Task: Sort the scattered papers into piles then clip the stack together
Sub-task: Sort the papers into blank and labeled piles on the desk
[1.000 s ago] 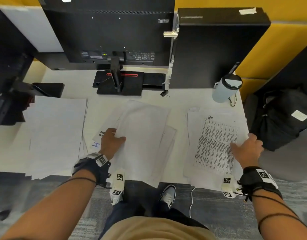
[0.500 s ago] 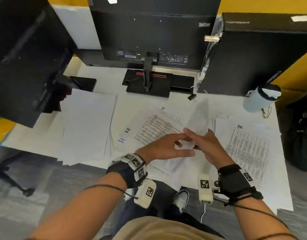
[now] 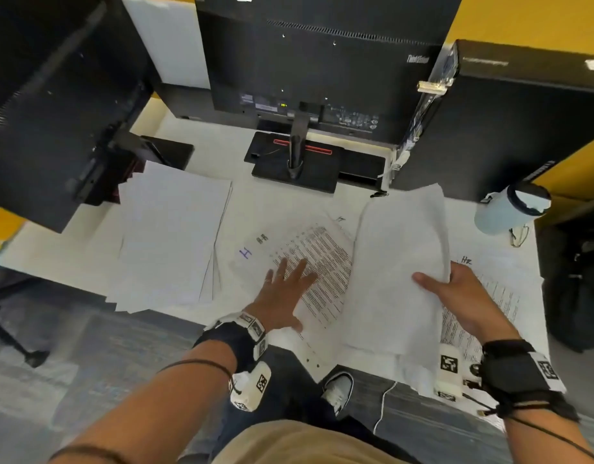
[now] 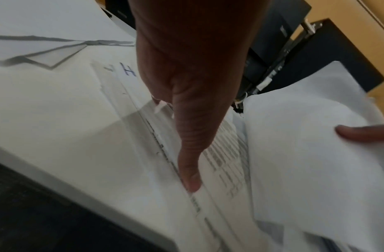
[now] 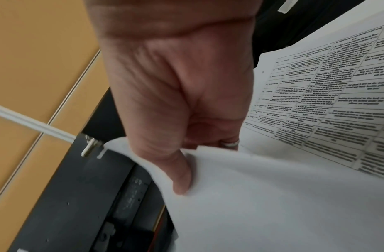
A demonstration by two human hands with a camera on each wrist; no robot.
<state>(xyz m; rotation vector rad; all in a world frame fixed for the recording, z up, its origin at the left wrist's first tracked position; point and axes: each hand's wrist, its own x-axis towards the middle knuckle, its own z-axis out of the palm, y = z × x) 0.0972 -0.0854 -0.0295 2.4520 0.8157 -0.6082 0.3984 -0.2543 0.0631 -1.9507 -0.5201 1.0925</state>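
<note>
My right hand (image 3: pixel 456 293) pinches a blank-side-up sheet (image 3: pixel 399 262) by its right edge, thumb (image 5: pixel 180 173) on top, and holds it lifted between the middle and right piles. My left hand (image 3: pixel 285 289) lies flat, fingers spread, on the printed sheet (image 3: pixel 322 262) of the middle pile, marked "H" (image 3: pixel 245 253). In the left wrist view its thumb (image 4: pixel 191 162) presses the paper. A printed pile marked "HR" (image 3: pixel 489 296) lies under the right hand. A blank pile (image 3: pixel 168 239) lies at the left. A small black binder clip (image 3: pixel 378 194) sits by the monitor base.
A monitor on its stand (image 3: pixel 295 162) and a black computer case (image 3: pixel 489 128) line the back of the white desk (image 3: pixel 222 152). Another dark monitor (image 3: pixel 54 95) overhangs the left. A pale bottle (image 3: pixel 510 212) stands at the right back. A dark bag (image 3: pixel 576 279) sits off the desk's right edge.
The top blank sheet came off the middle pile and passed from the left hand to the right, which now carries it rightward. The left hand has flattened onto the uncovered printed sheet.
</note>
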